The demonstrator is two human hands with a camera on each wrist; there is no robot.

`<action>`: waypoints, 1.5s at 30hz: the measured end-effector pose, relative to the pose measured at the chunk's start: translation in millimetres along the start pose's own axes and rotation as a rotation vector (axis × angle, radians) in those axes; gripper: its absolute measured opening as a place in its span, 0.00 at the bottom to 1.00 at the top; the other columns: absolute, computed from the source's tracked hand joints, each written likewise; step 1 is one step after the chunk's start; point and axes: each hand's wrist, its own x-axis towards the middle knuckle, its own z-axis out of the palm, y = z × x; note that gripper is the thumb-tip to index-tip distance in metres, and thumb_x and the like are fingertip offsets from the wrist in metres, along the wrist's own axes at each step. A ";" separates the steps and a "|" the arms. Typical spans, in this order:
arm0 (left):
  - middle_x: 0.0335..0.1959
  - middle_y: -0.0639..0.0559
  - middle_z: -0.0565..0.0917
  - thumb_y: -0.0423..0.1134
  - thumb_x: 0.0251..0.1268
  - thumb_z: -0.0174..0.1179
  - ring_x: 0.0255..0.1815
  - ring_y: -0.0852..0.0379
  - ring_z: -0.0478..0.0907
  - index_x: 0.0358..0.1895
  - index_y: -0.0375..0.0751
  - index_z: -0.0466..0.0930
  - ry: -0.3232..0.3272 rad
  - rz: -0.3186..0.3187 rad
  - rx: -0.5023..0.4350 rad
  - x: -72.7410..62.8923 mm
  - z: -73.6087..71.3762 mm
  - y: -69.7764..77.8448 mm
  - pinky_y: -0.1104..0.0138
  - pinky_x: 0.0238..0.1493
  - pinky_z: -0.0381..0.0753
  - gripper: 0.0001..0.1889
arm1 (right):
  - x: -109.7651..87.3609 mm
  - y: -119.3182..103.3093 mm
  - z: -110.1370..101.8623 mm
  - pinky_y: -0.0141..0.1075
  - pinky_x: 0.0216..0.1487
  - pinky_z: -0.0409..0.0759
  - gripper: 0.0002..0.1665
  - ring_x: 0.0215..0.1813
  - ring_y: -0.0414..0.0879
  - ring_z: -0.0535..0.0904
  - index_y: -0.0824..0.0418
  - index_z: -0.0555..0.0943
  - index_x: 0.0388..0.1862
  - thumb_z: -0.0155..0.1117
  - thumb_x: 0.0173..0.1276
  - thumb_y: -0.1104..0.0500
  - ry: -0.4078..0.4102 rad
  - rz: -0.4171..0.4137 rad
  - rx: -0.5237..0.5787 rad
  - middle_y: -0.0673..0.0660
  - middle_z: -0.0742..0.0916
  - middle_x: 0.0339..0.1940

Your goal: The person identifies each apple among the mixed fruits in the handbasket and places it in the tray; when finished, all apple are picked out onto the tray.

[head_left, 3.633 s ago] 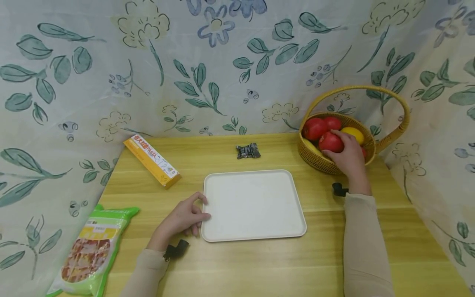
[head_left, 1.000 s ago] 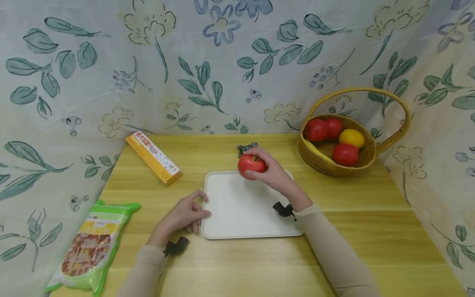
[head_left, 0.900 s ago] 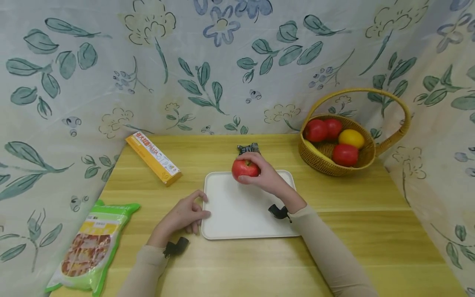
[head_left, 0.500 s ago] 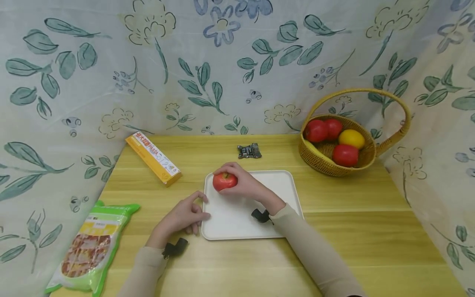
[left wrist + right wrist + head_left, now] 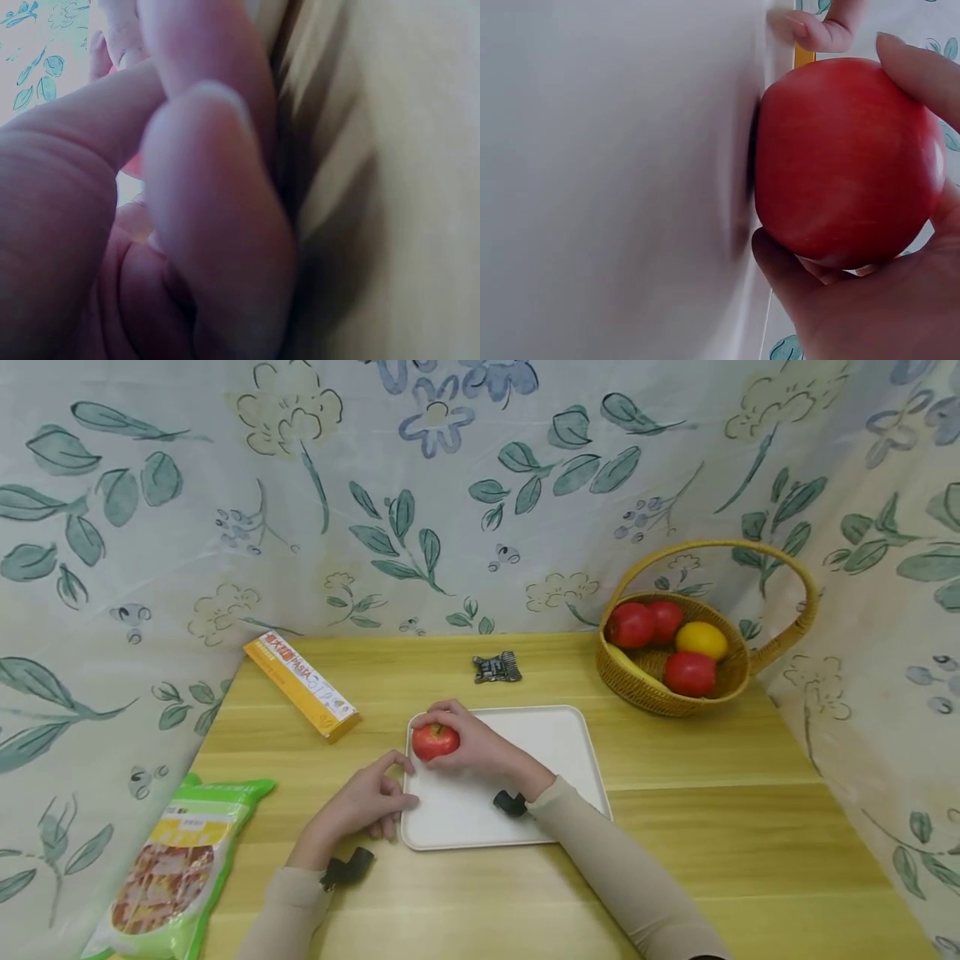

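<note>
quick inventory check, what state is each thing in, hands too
white tray, lying flat
red apple, held at tray's far-left corner
right hand, gripping the apple
left hand, touching tray's left rim
basket, upright, holding fruit
yellow box, lying flat
green bag, lying flat
black packet, lying flat

Camera views, three, listed about the white tray (image 5: 450,823)

Head, one: we look forward and down from above the tray's near side, far enough back to hold it whole, the basket (image 5: 637,687) beyond its far right corner and the floral cloth (image 5: 450,552) behind. Left wrist, one: we look from low by the tray's left side, turned sideways, very close to the left hand (image 5: 360,800). Right wrist, one: we look sideways across the tray toward its far left, close on the red apple (image 5: 847,161). Shared, head and right wrist: apple, right hand (image 5: 480,747), tray. Shared, head and left wrist: left hand, floral cloth.
</note>
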 end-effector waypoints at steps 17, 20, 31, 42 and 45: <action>0.25 0.49 0.81 0.37 0.73 0.67 0.15 0.57 0.79 0.65 0.45 0.66 -0.022 0.074 -0.047 -4.0 2.6 0.5 0.68 0.17 0.76 0.24 | -10.9 5.9 -16.9 0.50 0.74 0.78 0.48 0.74 0.49 0.74 0.33 0.65 0.81 0.79 0.66 0.47 -0.063 0.082 0.087 0.47 0.73 0.78; 0.25 0.49 0.81 0.37 0.73 0.67 0.15 0.57 0.79 0.66 0.44 0.66 -0.025 0.081 -0.045 -3.7 2.5 0.2 0.68 0.17 0.76 0.25 | -11.6 6.4 -20.1 0.49 0.74 0.78 0.46 0.74 0.49 0.74 0.35 0.67 0.80 0.78 0.67 0.47 -0.078 0.076 0.082 0.47 0.74 0.78; 0.26 0.48 0.81 0.35 0.74 0.64 0.15 0.56 0.79 0.66 0.43 0.65 -0.037 0.092 -0.034 -2.9 2.2 0.2 0.67 0.17 0.77 0.24 | -11.8 3.6 -23.9 0.47 0.73 0.79 0.47 0.73 0.50 0.75 0.41 0.65 0.82 0.78 0.68 0.49 -0.078 0.072 0.068 0.52 0.75 0.77; 0.26 0.48 0.81 0.36 0.73 0.65 0.15 0.56 0.79 0.66 0.43 0.65 -0.043 0.114 -0.039 -1.8 1.8 -3.4 0.67 0.16 0.76 0.24 | -45.8 -14.6 -108.6 0.60 0.80 0.70 0.45 0.78 0.63 0.71 0.51 0.63 0.84 0.73 0.72 0.58 0.147 -0.035 0.124 0.61 0.72 0.81; 0.26 0.48 0.80 0.36 0.74 0.65 0.15 0.56 0.78 0.66 0.43 0.65 -0.041 0.116 -0.042 -2.1 1.5 -3.9 0.67 0.16 0.76 0.24 | -63.1 -15.0 -136.7 0.61 0.81 0.67 0.44 0.79 0.62 0.70 0.51 0.63 0.84 0.71 0.73 0.60 0.262 -0.052 0.153 0.62 0.72 0.81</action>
